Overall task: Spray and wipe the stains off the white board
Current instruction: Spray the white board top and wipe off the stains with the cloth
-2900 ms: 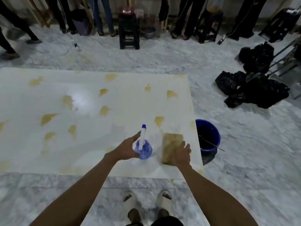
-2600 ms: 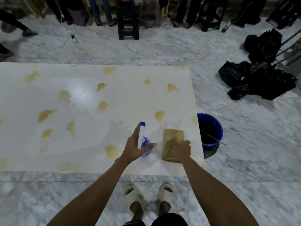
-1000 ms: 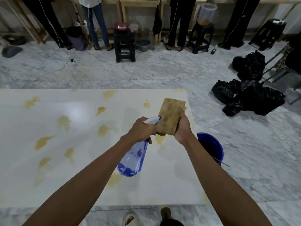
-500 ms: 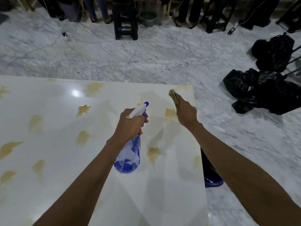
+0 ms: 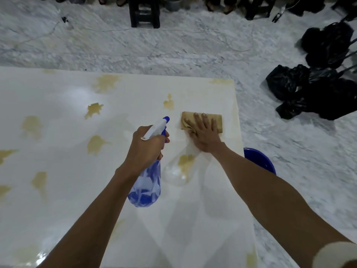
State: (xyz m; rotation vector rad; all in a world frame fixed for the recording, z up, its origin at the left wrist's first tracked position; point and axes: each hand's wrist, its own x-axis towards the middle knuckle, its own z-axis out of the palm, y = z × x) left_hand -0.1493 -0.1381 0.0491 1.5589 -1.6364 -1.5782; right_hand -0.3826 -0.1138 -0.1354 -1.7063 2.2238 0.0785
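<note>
Floor [image 5: 173, 53]: grey-white veined marble, a thin cable [image 5: 228, 38] trailing across it. Black stool [image 5: 144, 13] at the far edge; black plastic bags [image 5: 316, 89] heaped right. Blue bucket [image 5: 259, 160] beside the board's right edge.

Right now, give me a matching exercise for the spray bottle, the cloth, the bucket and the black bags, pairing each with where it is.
Things:
1. spray bottle
2. cloth
3. blue bucket
4. black bags

Places:
A. on the floor, far right
B. pressed flat on the white board under the right hand
C. gripped in the left hand above the board
D. on the floor beside the board's right edge

Pairs: 1-C, 2-B, 3-D, 4-A
</note>
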